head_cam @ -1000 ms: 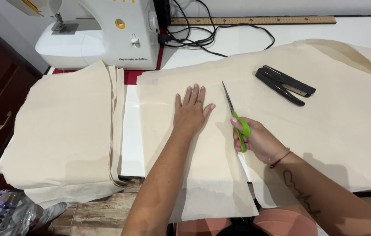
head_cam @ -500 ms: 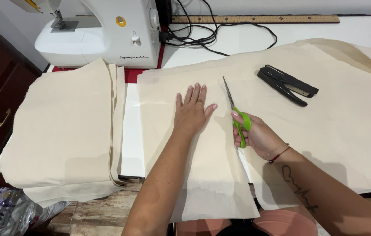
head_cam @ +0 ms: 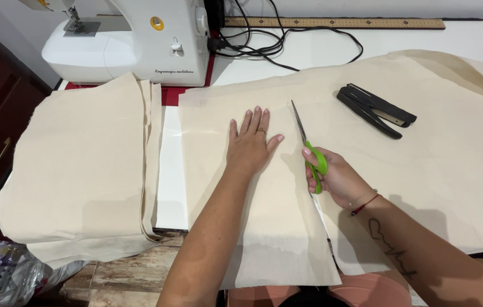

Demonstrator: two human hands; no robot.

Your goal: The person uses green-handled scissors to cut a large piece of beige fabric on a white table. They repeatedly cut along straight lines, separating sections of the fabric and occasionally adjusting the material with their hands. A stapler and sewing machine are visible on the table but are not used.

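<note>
My left hand (head_cam: 251,145) lies flat, fingers spread, on a large sheet of cream fabric (head_cam: 236,187) spread over the white table (head_cam: 172,176). To its right, my right hand (head_cam: 335,177) grips green-handled scissors (head_cam: 308,149). Their blades point away from me, shut along a cut line in the fabric. The cut runs from the near edge up to the scissors, and the strip on the left hangs over the table's front edge.
A stack of cut cream fabric pieces (head_cam: 79,165) lies at the left. A white sewing machine (head_cam: 133,40) stands at the back left, with black cables (head_cam: 278,42) and a wooden ruler (head_cam: 338,23) behind. A black stapler (head_cam: 375,110) rests on the fabric at right.
The scissors and my right hand have advanced a little along the cut, away from me. My left hand stays flat on the fabric.
</note>
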